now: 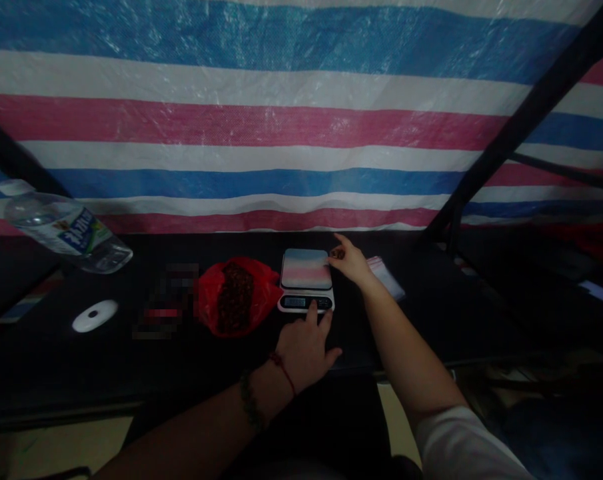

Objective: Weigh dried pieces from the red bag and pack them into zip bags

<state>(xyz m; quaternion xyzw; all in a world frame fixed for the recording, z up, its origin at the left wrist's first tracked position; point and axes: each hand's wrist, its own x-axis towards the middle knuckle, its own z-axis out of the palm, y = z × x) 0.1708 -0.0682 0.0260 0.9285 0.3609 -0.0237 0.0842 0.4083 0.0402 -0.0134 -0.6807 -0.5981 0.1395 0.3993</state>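
Note:
A small digital kitchen scale [306, 270] sits on the black table, its shiny plate bare and its display lit. My left hand [304, 348] reaches over its front panel, fingers spread, one fingertip on or just above the buttons. At the plate's right edge, my right hand [350, 261] is closed on some small brown pieces [337, 254], too dark to name. Left of the scale lies an opened red plastic bag [266, 301] with dark reddish-brown bits [235, 297] inside. Clear plastic zip bags [388, 280] lie beyond my right wrist, partly hidden by it.
A large clear bottle [74, 230] leans at the far left of the black table [116, 360]. Near it lie a white disc [95, 315] with a central hole and a blurred-out object [166, 303]. Striped sheeting [261, 123] hangs behind, with a slanted dark post [506, 143] on the right.

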